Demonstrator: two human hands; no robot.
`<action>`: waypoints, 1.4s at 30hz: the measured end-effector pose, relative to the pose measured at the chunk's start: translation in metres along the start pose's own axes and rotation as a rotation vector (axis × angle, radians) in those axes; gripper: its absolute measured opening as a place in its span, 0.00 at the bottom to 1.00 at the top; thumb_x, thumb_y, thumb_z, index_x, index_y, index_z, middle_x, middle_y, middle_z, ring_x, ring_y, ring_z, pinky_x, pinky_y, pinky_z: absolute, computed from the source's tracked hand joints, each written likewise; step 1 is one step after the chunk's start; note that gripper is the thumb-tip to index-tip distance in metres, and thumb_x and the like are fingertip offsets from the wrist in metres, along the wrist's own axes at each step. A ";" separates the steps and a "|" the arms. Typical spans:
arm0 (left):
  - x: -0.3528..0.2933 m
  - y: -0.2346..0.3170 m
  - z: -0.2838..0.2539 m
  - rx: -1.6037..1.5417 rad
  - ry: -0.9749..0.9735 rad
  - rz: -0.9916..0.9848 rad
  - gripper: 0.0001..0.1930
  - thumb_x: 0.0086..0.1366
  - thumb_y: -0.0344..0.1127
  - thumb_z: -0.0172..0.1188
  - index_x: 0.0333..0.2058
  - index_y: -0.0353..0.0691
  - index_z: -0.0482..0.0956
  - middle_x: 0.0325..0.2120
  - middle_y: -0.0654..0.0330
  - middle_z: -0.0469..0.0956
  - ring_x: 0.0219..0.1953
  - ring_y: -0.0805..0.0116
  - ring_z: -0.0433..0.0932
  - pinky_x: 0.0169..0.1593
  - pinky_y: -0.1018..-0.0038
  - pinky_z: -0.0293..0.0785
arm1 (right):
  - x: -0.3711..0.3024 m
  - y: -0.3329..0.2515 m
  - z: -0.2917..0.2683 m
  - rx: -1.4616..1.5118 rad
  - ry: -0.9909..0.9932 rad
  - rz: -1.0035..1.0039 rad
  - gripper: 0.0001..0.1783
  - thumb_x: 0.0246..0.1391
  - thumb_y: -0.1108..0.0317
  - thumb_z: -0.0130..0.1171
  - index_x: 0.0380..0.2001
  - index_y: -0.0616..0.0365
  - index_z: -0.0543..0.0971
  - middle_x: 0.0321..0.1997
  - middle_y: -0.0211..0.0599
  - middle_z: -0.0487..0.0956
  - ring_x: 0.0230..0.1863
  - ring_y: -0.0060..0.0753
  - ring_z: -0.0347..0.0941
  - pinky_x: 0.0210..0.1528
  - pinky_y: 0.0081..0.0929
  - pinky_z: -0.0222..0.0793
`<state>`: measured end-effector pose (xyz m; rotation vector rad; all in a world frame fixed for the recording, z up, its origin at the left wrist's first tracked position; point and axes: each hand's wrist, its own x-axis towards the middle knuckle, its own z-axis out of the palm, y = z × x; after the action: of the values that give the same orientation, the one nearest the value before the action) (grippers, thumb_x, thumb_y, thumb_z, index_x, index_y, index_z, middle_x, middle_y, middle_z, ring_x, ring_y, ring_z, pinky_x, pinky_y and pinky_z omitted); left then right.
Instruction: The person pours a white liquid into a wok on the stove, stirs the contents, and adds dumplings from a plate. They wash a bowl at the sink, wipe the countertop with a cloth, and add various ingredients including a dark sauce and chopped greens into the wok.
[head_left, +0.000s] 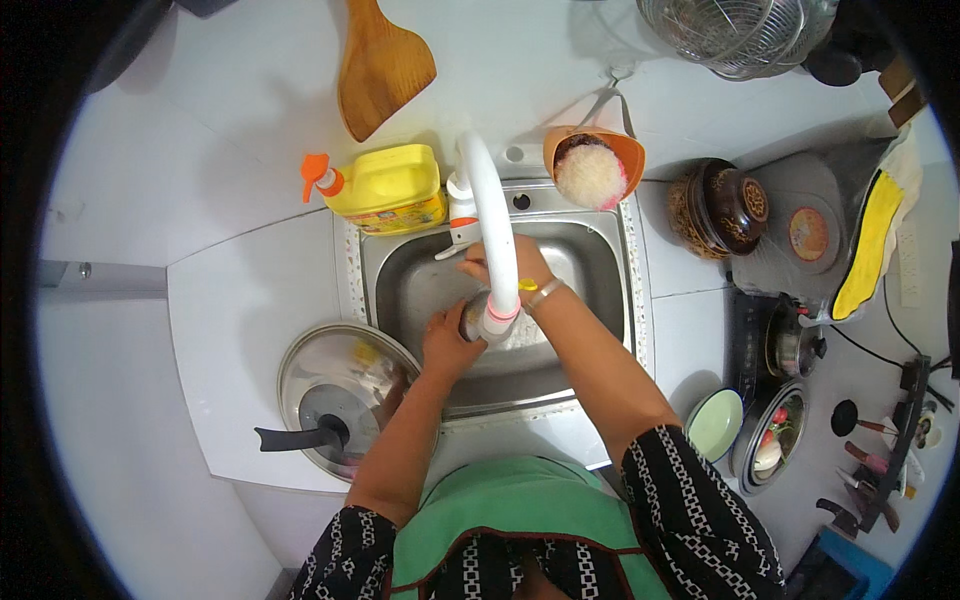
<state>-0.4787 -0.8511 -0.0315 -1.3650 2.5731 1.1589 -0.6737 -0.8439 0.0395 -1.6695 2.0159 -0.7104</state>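
Observation:
Over the steel sink (598,300), a white tap (487,190) with a curved spout stands between my hands. My left hand (450,345) is closed around a small rounded object (471,318) beside the spout's end. The spout partly covers this object, so its kind is unclear. Beyond the spout, my right hand (527,265) reaches left, fingers stretched toward the tap's lever (457,249). The spout hides part of that hand, and whether it touches the lever cannot be made out. A band circles the right wrist.
Left of the sink lie a large pan lid (315,375) and a yellow pump bottle (395,185). On the right are a green bowl (714,425), a steel basin (795,440) with vegetables, and stacked brown bowls (700,205). An orange holder (628,150) hangs behind.

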 end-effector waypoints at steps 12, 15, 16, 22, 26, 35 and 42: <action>-0.038 0.033 -0.001 0.390 -0.134 0.323 0.38 0.37 0.41 0.70 0.52 0.46 0.68 0.49 0.49 0.65 0.53 0.50 0.64 0.53 0.55 0.61 | -0.054 0.037 0.032 0.847 0.250 0.260 0.16 0.54 0.71 0.52 0.46 0.60 0.75 0.37 0.38 0.80 0.29 0.25 0.76 0.34 0.20 0.71; -0.059 0.052 -0.001 0.316 -0.089 0.473 0.39 0.35 0.39 0.71 0.52 0.50 0.68 0.50 0.48 0.65 0.51 0.47 0.66 0.52 0.55 0.62 | -0.124 0.028 0.009 0.692 0.195 0.413 0.16 0.55 0.67 0.52 0.46 0.61 0.75 0.38 0.35 0.79 0.29 0.23 0.75 0.34 0.21 0.71; -0.063 0.057 0.003 0.269 -0.059 0.510 0.39 0.35 0.40 0.71 0.52 0.50 0.68 0.50 0.47 0.65 0.51 0.47 0.66 0.53 0.56 0.62 | -0.147 0.020 0.007 0.820 0.243 0.465 0.15 0.55 0.67 0.52 0.45 0.61 0.75 0.38 0.34 0.79 0.30 0.23 0.75 0.34 0.21 0.71; -0.080 0.057 0.019 0.357 -0.016 0.554 0.33 0.38 0.41 0.68 0.49 0.50 0.71 0.49 0.46 0.67 0.51 0.47 0.66 0.52 0.53 0.59 | -0.260 -0.013 0.035 0.516 0.778 0.635 0.11 0.54 0.72 0.50 0.41 0.59 0.76 0.38 0.32 0.78 0.34 0.23 0.73 0.38 0.21 0.70; -0.093 0.076 0.020 0.445 0.043 0.559 0.36 0.39 0.39 0.67 0.53 0.52 0.69 0.53 0.45 0.63 0.55 0.49 0.62 0.55 0.54 0.57 | -0.294 -0.035 0.018 0.597 0.723 0.602 0.12 0.52 0.72 0.51 0.41 0.57 0.76 0.39 0.37 0.78 0.39 0.29 0.74 0.44 0.24 0.69; -0.150 0.240 0.073 0.107 0.365 0.844 0.37 0.40 0.32 0.66 0.54 0.52 0.67 0.49 0.47 0.63 0.52 0.48 0.63 0.55 0.58 0.59 | -0.442 0.010 0.009 0.451 1.063 0.697 0.12 0.49 0.72 0.53 0.38 0.54 0.77 0.37 0.41 0.77 0.36 0.37 0.75 0.40 0.28 0.71; -0.137 0.268 0.152 -0.760 -0.003 0.479 0.25 0.56 0.32 0.58 0.52 0.32 0.66 0.47 0.53 0.70 0.47 0.66 0.71 0.47 0.70 0.69 | -0.543 0.056 0.000 0.761 1.185 0.797 0.10 0.53 0.72 0.51 0.38 0.60 0.76 0.33 0.37 0.78 0.33 0.28 0.74 0.38 0.22 0.70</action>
<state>-0.6339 -0.5683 0.0647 -0.7581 2.6346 2.3778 -0.6154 -0.3022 0.0048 0.1573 2.2465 -2.0202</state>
